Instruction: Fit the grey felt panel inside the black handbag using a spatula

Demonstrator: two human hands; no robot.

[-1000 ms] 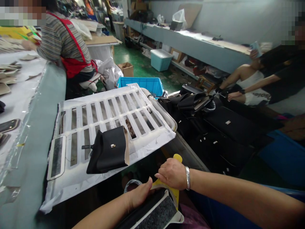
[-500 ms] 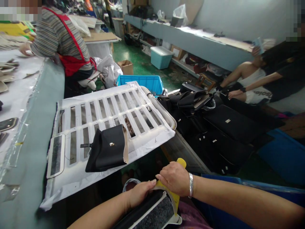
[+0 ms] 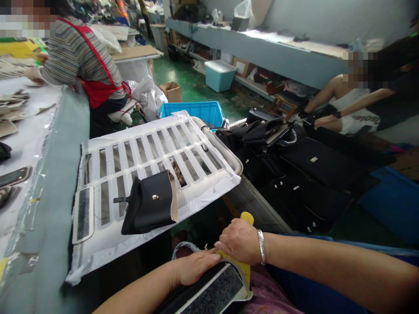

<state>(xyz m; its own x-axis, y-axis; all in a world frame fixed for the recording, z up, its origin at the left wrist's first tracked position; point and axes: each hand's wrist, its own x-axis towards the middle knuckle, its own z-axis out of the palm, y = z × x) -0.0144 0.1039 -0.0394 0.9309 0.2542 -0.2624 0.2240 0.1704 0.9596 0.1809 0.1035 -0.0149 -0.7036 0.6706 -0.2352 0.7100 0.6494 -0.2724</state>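
Observation:
My right hand (image 3: 240,240) is closed around a yellow-handled tool (image 3: 246,218), pressing it down onto a flat dark piece with a white edge (image 3: 214,291) on my lap. My left hand (image 3: 193,267) lies over the top of that piece, fingers curled on it, holding it still. Just ahead, a small black purse with a metal clasp (image 3: 149,208) rests on a white slatted rack (image 3: 131,152). Neither hand touches the purse.
A grey worktable (image 3: 49,192) runs along the left with flat cut pieces on it; a person in a red apron (image 3: 81,56) works there. Black bags (image 3: 307,174) are piled to the right, where another person's arms (image 3: 353,107) reach in. A blue crate (image 3: 196,111) stands behind the rack.
My hands have barely shifted; the right hand keeps working the yellow tool on the piece. The view has drifted slightly.

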